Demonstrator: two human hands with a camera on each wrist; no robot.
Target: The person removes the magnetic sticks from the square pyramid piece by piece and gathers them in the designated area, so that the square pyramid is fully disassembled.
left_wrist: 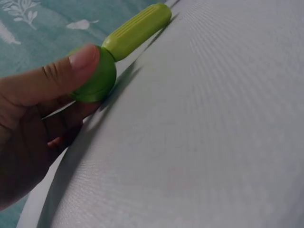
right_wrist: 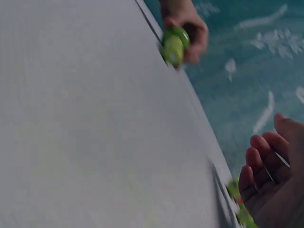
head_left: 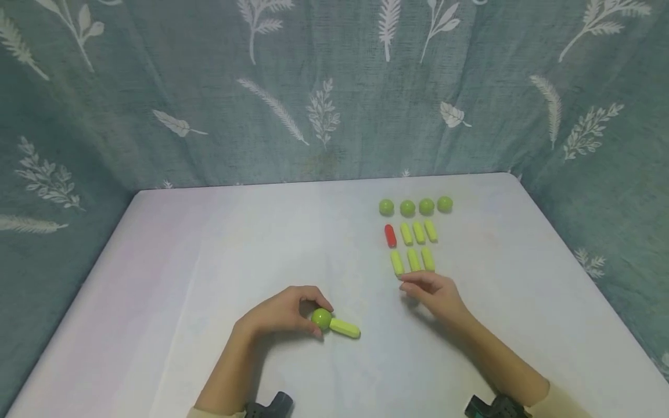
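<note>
My left hand (head_left: 282,310) pinches a green ball (head_left: 321,319) between thumb and fingers, low over the white table. A yellow-green rod (head_left: 345,328) sticks out from the ball towards the right; the left wrist view shows the rod (left_wrist: 137,32) meeting the ball (left_wrist: 105,80) end-on. My right hand (head_left: 439,297) holds nothing, its fingers (right_wrist: 256,161) loosely bent with the thumb apart in the right wrist view. Its fingertips are right at the near end of the leftmost front yellow-green rod (head_left: 397,263).
Two more front rods, including a yellow-green rod (head_left: 428,259), lie beside it. Behind them are a red rod (head_left: 390,235) and three yellow-green rods (head_left: 418,232). Several green balls (head_left: 407,208) form the back row. A leaf-patterned teal cloth (head_left: 334,116) hangs around the table (head_left: 235,244).
</note>
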